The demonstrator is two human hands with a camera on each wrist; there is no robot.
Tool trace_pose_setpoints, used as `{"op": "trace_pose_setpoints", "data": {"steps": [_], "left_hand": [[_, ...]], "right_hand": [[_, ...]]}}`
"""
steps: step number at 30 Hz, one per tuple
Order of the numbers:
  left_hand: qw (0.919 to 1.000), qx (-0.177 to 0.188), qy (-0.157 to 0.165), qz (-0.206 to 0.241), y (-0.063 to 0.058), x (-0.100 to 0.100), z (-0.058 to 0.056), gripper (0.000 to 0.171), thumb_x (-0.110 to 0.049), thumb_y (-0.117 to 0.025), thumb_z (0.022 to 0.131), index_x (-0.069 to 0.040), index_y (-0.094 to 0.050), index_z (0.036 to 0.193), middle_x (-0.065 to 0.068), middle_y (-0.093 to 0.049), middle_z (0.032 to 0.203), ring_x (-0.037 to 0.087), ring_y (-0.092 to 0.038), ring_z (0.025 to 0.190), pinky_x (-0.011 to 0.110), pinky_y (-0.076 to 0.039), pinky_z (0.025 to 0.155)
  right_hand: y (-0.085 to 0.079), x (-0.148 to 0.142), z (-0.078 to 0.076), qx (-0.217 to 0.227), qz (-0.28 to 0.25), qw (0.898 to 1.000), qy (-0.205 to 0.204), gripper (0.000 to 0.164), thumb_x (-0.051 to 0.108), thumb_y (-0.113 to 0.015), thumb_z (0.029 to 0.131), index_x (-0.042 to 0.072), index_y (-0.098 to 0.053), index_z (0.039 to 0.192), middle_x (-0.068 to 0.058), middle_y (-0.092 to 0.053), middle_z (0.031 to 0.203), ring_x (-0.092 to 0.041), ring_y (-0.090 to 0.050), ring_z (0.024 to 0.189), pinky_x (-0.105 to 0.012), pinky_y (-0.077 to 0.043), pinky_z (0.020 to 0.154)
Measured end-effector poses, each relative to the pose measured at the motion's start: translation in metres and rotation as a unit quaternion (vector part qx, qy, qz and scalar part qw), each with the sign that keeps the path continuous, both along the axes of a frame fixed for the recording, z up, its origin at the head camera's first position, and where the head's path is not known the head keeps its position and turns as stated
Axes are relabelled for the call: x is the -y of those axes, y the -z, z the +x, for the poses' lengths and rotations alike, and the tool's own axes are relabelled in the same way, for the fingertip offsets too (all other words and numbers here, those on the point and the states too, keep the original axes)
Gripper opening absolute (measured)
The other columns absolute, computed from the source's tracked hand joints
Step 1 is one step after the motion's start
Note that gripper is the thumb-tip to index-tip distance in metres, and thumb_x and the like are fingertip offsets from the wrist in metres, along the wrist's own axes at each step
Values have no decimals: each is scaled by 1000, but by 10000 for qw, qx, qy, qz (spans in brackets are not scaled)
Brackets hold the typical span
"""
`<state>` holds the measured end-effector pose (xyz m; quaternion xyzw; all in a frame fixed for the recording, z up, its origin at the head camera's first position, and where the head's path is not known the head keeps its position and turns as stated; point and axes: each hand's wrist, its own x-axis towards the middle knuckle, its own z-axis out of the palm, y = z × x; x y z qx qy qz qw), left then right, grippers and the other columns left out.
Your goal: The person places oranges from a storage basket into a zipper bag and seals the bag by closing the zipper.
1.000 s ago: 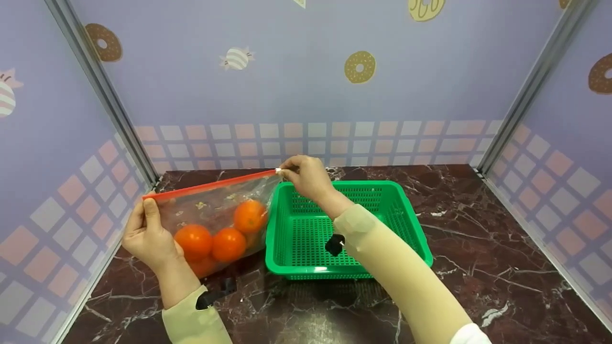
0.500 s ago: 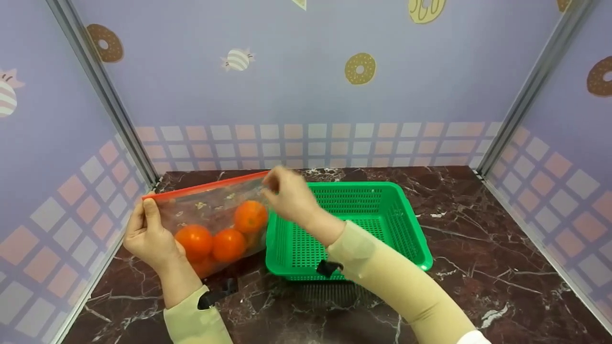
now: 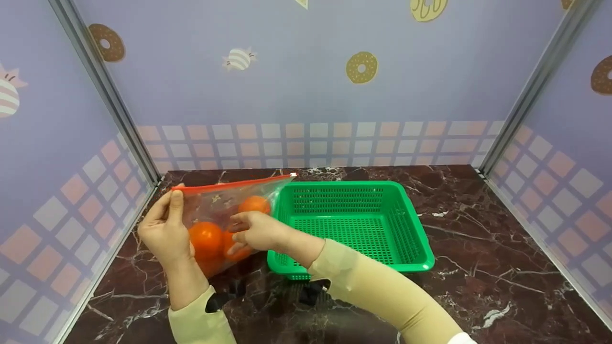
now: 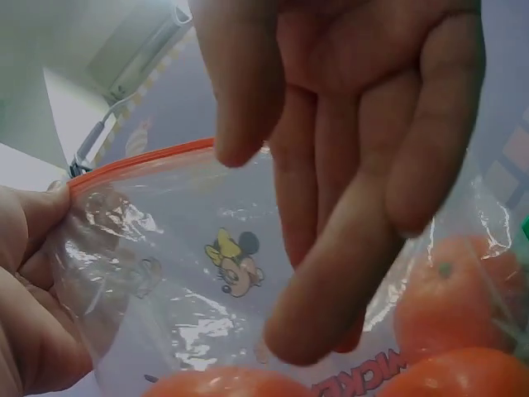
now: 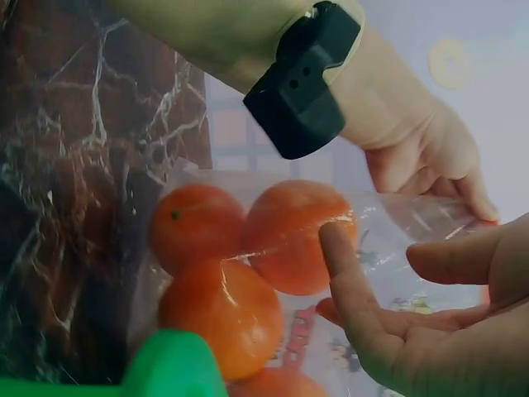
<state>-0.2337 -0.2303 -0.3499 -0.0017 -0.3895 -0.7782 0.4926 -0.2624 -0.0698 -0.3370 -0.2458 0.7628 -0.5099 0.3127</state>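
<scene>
A clear zip bag [image 3: 215, 200] with a red zip strip and cartoon prints hangs at the left, several oranges [image 3: 205, 238] lying in its lower part. My left hand [image 3: 167, 234] pinches the bag's upper left corner between thumb and fingers. The strip runs from there to a small white slider [image 3: 293, 174] at the far right end, and looks closed. In front of the bag is my right hand [image 3: 262, 231], fingers spread and loosely bent, holding nothing. In the right wrist view its fingertips [image 5: 335, 240] lie over an orange; whether they touch the plastic I cannot tell.
A green plastic basket [image 3: 344, 183] with slotted walls stands right of the bag, its near left corner close under my right forearm. Dark marble-patterned tabletop [image 3: 478, 248] surrounds it. Patterned walls [image 3: 306, 95] enclose the back and sides.
My right hand has let go of the slider end and moved down and left, in front of the oranges. My left hand has shifted the bag slightly right.
</scene>
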Motion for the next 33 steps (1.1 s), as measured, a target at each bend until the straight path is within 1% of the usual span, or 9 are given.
{"op": "trace_pose_setpoints", "data": {"steps": [5,9,13,17,21,23,26,30,33], "left_hand": [[9915,784,375,-967,-10,-11,13,7,5,-77,88,5,-81,94,5,-81,91,10,-78,79,20,-61,73],[9783,1224,895,-1415,-13,-20,15,10,8,-73,90,3,-81,94,-1,-81,86,8,-76,74,22,-61,69],[9634,1804,1246,-1543,-13,-30,12,10,8,-71,91,7,-80,96,-6,-79,79,7,-75,69,22,-61,64],[9522,2144,1485,-1593,-11,-39,5,12,7,-71,91,13,-77,99,-8,-78,77,7,-74,70,21,-61,65],[9434,2359,1481,-1799,-8,-45,-1,16,4,-72,92,13,-76,104,-10,-78,80,3,-70,70,18,-58,65],[9378,2410,1464,-2026,-6,-46,-4,18,2,-72,93,12,-76,108,-9,-79,85,1,-69,73,16,-54,64],[9324,2249,1711,-2255,-3,-45,-8,23,-1,-69,97,12,-73,115,-4,-81,96,2,-72,84,16,-56,74],[9413,2058,1657,-2104,0,-32,-9,27,-5,-65,101,12,-70,121,0,-81,103,5,-75,100,22,-57,95],[9503,2362,833,-1850,4,-11,-7,28,-11,-63,102,4,-69,125,5,-79,111,12,-74,106,24,-55,99]], "right_hand": [[3,-5,-4,435,-225,9986,203,69,3,-61,101,3,-28,161,-15,-42,162,-32,-63,130,-47,-52,108],[6,-8,-10,102,-2,9999,42,80,9,-73,95,8,-29,162,-8,-41,164,-24,-45,149,-46,-47,115],[11,-9,-14,-582,277,9971,-394,86,18,-79,92,8,-30,162,-5,-44,163,-19,-44,150,-38,-42,120],[16,-9,-19,-1191,440,9896,-676,71,24,-81,90,9,-48,152,-4,-62,145,-16,-61,126,-28,-52,104],[21,-8,-28,-1731,550,9813,-637,41,25,-73,97,8,-65,134,-7,-73,120,-11,-61,94,-22,-51,82],[24,-7,-33,-1798,600,9808,-464,31,23,-67,101,7,-69,127,-10,-74,114,-10,-58,85,-22,-49,75],[28,-6,-38,-1541,583,9863,-83,26,16,-62,103,3,-72,124,-15,-75,110,-11,-54,76,-24,-44,67],[31,-5,-43,-1228,510,9909,211,31,7,-58,103,3,-70,131,-13,-73,125,-10,-45,65,-22,-38,60],[33,-4,-44,-1059,365,9933,275,27,3,-53,104,0,-71,123,-9,-68,138,-9,-35,58,-22,-35,56]]}}
